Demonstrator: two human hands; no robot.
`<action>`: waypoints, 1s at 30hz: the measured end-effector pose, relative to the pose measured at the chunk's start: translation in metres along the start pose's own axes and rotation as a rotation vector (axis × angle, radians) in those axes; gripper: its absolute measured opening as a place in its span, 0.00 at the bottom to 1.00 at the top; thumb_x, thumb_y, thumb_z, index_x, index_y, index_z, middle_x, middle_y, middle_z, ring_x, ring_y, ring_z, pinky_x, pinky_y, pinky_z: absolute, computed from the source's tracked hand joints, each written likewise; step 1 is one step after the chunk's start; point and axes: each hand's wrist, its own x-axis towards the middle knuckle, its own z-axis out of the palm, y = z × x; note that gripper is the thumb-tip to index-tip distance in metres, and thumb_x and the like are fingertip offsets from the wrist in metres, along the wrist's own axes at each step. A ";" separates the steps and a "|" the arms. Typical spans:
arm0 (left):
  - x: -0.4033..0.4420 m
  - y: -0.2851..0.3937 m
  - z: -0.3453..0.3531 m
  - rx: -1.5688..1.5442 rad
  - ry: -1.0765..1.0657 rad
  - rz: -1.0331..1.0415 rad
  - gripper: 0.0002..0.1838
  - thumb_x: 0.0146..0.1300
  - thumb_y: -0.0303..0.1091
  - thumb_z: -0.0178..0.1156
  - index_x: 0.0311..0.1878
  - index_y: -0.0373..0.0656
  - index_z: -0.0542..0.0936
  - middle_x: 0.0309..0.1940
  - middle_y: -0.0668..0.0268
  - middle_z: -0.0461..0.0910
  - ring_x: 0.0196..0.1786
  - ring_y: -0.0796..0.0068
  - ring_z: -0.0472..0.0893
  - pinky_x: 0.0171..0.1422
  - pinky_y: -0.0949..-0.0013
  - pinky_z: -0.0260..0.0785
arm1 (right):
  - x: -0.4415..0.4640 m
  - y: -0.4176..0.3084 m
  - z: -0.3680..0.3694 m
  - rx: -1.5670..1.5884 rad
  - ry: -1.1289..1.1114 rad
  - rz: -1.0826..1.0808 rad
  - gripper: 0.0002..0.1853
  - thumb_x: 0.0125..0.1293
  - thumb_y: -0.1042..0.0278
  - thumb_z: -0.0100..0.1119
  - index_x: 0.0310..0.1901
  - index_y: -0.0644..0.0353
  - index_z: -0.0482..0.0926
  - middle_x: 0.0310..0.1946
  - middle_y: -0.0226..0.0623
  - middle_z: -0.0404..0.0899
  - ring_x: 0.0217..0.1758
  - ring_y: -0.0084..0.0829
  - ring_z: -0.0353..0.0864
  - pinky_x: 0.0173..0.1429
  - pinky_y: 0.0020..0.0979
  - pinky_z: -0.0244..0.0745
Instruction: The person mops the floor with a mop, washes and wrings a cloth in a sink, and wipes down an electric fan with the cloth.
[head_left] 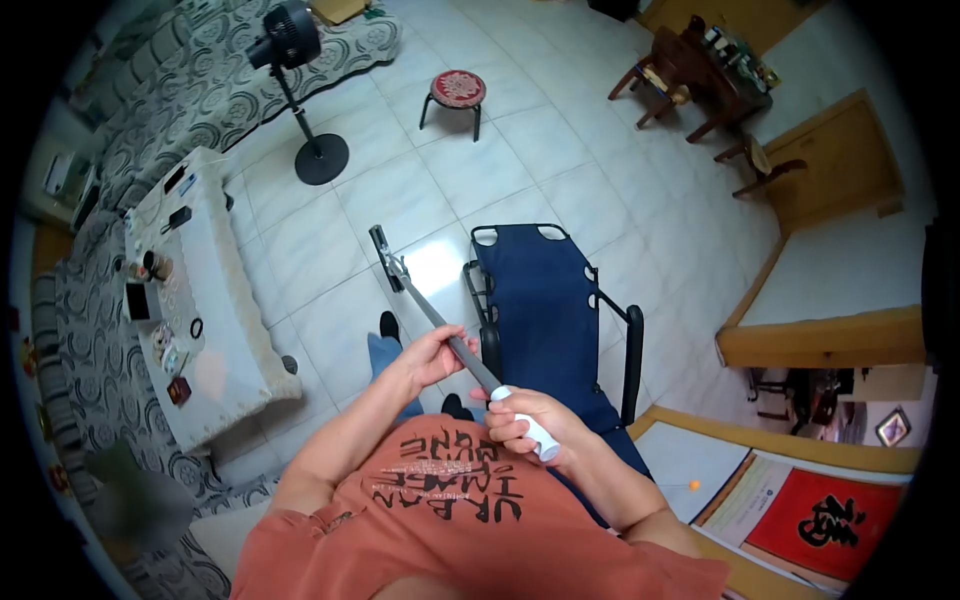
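A long-handled mop (425,307) slants across the middle of the view, with a grey pole and a narrow dark head low over the floor; whether the head touches the tiles I cannot tell. My right hand (540,420) is closed around the white grip (545,443) at its near end. Farther down the pole, my left hand (432,360) has its fingers curled around the grey shaft. Just to the right of the pole stands a dark blue reclining chair (540,300) with black armrests.
On the left is a long table (215,330) with a pale cloth and small items. A black standing fan (321,158), a red-topped stool (458,88) and patterned sofas (230,90) are farther off. A wooden-edged cabinet (690,450) is at the lower right.
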 end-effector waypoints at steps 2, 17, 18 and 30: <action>0.023 0.031 0.004 0.018 0.039 -0.061 0.08 0.66 0.30 0.58 0.40 0.33 0.73 0.41 0.51 0.78 0.45 0.60 0.80 0.54 0.56 0.76 | 0.024 -0.021 0.002 0.027 -0.013 -0.046 0.19 0.68 0.76 0.48 0.60 0.67 0.65 0.25 0.28 0.63 0.20 0.16 0.63 0.16 0.19 0.56; 0.224 0.138 0.088 0.218 0.426 -0.411 0.10 0.73 0.35 0.49 0.35 0.43 0.70 0.23 0.67 0.69 0.28 0.67 0.73 0.41 0.57 0.76 | 0.100 -0.159 -0.015 -0.863 0.471 -0.399 0.31 0.58 0.78 0.56 0.65 0.56 0.64 0.26 0.36 0.75 0.20 0.25 0.75 0.26 0.27 0.71; 0.235 0.137 0.092 0.220 0.439 -0.426 0.10 0.73 0.35 0.49 0.35 0.43 0.70 0.23 0.67 0.69 0.28 0.67 0.73 0.41 0.57 0.76 | 0.097 -0.172 -0.016 -0.887 0.514 -0.356 0.32 0.56 0.79 0.57 0.65 0.58 0.64 0.37 0.39 0.75 0.36 0.28 0.75 0.41 0.27 0.71; 0.368 0.184 0.054 0.492 0.599 -0.591 0.18 0.74 0.42 0.49 0.27 0.45 0.67 0.20 0.66 0.65 0.24 0.67 0.70 0.32 0.55 0.73 | 0.207 -0.241 -0.045 -0.793 0.823 -0.246 0.37 0.56 0.69 0.53 0.70 0.56 0.55 0.29 0.55 0.80 0.27 0.47 0.83 0.34 0.39 0.77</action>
